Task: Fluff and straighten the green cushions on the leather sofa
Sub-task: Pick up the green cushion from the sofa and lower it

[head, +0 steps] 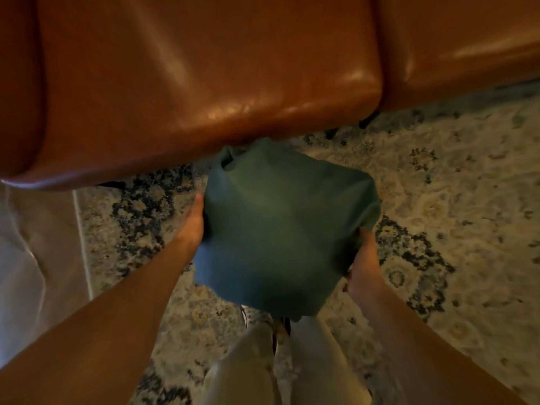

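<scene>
A dark green cushion (280, 226) hangs in front of me above the rug, squeezed between both hands. My left hand (193, 223) presses flat against its left side, thumb up. On the lower right edge, my right hand (363, 267) grips the fabric, its fingers hidden under the cushion. The cushion looks bunched, with a fold at its top corner. The brown leather sofa (204, 68) fills the upper part of the view, its seat front just beyond the cushion. No other green cushion is in view.
A patterned cream and dark blue rug (438, 185) covers the floor under me. My legs in pale trousers (263, 369) stand close to the sofa. A pale fabric surface (35, 258) lies at the left, beside the sofa's arm.
</scene>
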{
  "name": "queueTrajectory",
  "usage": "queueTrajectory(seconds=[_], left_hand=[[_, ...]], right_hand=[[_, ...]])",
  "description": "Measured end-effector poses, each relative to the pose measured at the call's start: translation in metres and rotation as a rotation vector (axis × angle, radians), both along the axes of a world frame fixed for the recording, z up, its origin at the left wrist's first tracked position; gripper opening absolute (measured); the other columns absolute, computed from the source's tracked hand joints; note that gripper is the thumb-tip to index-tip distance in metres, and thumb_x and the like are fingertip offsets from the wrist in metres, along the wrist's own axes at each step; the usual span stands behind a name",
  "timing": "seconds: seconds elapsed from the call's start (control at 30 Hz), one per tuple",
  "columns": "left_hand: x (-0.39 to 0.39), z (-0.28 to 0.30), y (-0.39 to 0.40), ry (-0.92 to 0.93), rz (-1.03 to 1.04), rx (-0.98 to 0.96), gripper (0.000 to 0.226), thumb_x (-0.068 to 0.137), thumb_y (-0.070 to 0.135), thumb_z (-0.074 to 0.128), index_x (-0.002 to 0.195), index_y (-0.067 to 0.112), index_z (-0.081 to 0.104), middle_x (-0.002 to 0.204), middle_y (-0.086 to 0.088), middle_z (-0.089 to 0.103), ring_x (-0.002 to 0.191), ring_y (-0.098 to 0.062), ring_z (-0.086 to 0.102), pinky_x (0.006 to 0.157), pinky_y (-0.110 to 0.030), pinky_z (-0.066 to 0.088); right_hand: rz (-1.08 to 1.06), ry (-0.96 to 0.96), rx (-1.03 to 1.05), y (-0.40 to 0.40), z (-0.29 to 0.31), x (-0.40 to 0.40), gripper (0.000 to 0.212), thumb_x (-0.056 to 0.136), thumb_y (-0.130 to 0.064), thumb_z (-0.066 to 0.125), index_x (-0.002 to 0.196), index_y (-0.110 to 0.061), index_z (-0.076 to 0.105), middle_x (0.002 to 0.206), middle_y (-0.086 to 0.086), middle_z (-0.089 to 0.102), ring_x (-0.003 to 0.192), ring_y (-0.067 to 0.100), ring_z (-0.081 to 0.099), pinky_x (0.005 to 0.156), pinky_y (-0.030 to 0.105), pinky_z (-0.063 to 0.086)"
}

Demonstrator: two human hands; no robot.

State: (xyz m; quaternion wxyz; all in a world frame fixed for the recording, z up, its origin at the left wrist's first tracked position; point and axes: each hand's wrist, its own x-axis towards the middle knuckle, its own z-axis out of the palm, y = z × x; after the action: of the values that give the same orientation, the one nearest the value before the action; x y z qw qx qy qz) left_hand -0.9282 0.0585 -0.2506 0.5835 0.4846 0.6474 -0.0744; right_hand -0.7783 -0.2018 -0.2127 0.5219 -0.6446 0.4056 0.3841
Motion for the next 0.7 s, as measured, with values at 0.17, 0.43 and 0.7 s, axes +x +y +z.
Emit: queueTrajectory(seconds=[0.17,0.43,0.7], left_hand=[[0.009,0.122,-0.015,-0.055,0.083,0.001,0.060,0.095,0.067,0.027,0.127,0.028,0.058,0.142,-0.001,0.050,0.116,-0.016,0.053,0.097,-0.034,0.042],[0.031,0.257,0.014,-0.198,0.228,0.062,0.065,0.094,0.067,0.030,0.135,0.022,0.054,0.140,-0.003,0.055,0.128,-0.024,0.051,0.111,-0.046,0.038],[0.057,0.314,0.083,-0.309,0.418,0.092,0.050,0.092,0.069,0.033,0.110,0.033,0.062,0.107,0.008,0.067,0.098,-0.016,0.062,0.076,-0.034,0.050]], right_hand=[[0.084,-0.071,0.074,-0.007,0.115,0.024,0.044,0.094,-0.058,0.041,0.128,-0.030,0.050,0.114,-0.010,0.050,0.094,0.009,0.049,0.086,0.039,0.038],[0.258,-0.271,0.216,0.037,0.254,0.078,0.038,0.098,-0.057,0.033,0.123,-0.039,0.055,0.122,-0.020,0.053,0.113,0.003,0.047,0.098,0.035,0.036],[0.267,-0.381,0.325,0.142,0.324,0.143,0.051,0.096,-0.060,0.035,0.135,-0.031,0.052,0.110,-0.019,0.060,0.092,-0.001,0.053,0.075,0.024,0.042]])
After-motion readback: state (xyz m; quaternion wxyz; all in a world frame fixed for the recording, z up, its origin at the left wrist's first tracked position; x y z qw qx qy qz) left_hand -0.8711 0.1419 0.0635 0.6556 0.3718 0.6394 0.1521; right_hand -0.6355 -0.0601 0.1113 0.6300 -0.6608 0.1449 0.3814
